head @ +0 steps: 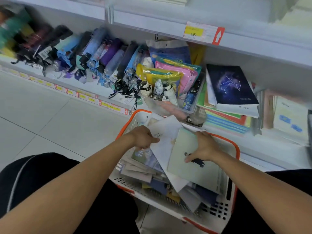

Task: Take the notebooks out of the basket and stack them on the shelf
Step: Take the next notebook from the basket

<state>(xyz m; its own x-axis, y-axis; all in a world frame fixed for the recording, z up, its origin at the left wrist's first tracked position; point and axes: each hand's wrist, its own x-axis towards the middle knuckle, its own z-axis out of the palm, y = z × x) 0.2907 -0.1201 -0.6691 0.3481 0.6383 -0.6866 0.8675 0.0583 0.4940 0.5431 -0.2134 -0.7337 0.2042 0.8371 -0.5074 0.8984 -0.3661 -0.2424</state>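
A white basket with an orange rim point(236, 149) stands on the floor between my knees, full of several notebooks lying loose and tilted. My left hand point(143, 137) pinches the edge of a white notebook point(164, 130) at the top of the pile. My right hand point(204, 147) grips the upper right corner of a pale green notebook point(192, 168) that overlaps the white one. On the shelf to the right, a dark blue constellation notebook point(231, 86) tops a stack of colourful notebooks point(226, 120).
Folded umbrellas point(94, 56) fill the low shelf on the left. Bright plastic pouches stand in a clear bin point(173, 76) in the middle. More notebooks point(287, 115) sit at far right. A price tag point(202, 32) hangs on the upper shelf edge. Tiled floor point(42, 115) lies left.
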